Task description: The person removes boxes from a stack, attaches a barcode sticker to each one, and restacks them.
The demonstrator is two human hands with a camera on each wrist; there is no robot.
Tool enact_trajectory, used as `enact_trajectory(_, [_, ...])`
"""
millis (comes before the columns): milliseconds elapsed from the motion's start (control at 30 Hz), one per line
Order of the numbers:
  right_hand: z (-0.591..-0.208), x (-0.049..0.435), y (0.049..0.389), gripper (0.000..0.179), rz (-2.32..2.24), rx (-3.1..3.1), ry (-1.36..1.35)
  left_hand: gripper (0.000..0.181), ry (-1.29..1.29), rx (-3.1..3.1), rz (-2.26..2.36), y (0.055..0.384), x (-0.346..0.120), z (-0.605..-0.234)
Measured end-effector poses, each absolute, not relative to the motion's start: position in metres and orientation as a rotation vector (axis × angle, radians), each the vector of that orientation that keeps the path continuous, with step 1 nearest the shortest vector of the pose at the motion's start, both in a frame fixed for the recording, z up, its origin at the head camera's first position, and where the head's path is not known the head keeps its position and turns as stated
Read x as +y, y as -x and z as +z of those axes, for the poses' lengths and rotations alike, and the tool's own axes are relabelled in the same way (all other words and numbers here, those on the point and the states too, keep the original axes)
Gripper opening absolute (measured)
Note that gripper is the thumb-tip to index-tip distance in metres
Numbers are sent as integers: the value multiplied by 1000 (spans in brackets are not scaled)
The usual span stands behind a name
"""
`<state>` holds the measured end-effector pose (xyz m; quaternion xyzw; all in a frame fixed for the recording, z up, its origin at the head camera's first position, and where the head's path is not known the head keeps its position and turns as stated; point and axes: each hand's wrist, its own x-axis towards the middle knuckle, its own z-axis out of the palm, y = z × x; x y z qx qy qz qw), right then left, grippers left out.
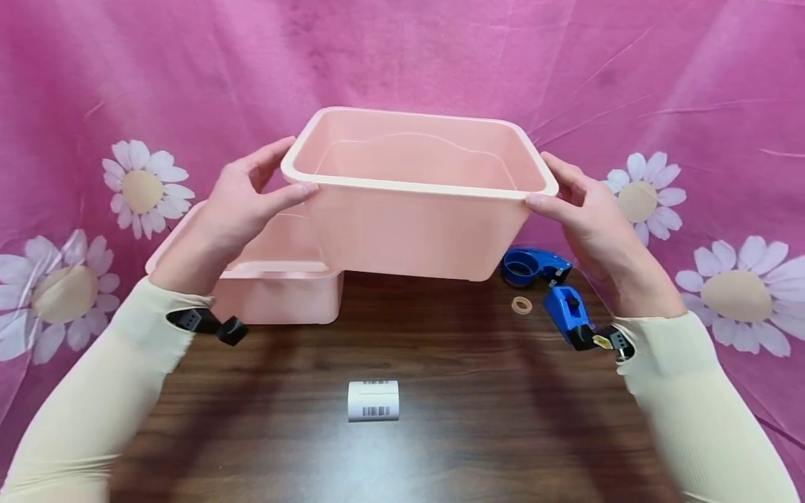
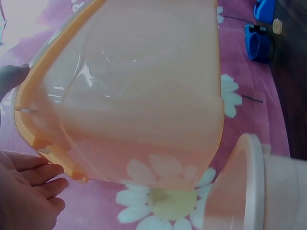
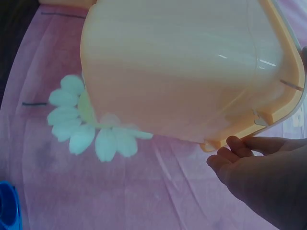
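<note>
Both hands hold a pink plastic bin (image 1: 402, 230) up above the table, one at each end of its rim. Its open top faces up and tilts toward me, and the inside looks bare. My left hand (image 1: 248, 185) grips the left end, thumb over the front corner of the rim. At the opposite end my right hand (image 1: 581, 202) grips the rim the same way. In the left wrist view the fingers (image 2: 41, 175) curl under the rim of the bin (image 2: 144, 96). The right wrist view has the fingertips (image 3: 235, 146) under the rim too.
A second pink bin (image 1: 277, 297) stands on the table at the left, partly behind the left forearm. A white label roll (image 1: 374, 401) lies near the front. At the right are a blue tape dispenser (image 1: 562, 307) and a small tan ring (image 1: 521, 305). Pink flowered cloth hangs behind.
</note>
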<state>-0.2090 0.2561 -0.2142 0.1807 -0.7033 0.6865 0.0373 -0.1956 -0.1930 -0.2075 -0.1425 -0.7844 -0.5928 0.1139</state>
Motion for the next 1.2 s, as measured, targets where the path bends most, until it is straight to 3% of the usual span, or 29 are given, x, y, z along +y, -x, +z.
enact_trajectory(600, [-252, 294, 214, 87, 2139, -2253, -589, 85, 376, -2518, -1502, 197, -175, -237])
enact_trajectory(1000, [-285, 305, 228, 86, 2054, -2335, -622, 101, 354, -2686, -1412, 203, -168, -263])
enact_trajectory(1200, [-299, 305, 234, 86, 2041, -2388, -586, 99, 361, -2722, -1368, 212, -168, -278])
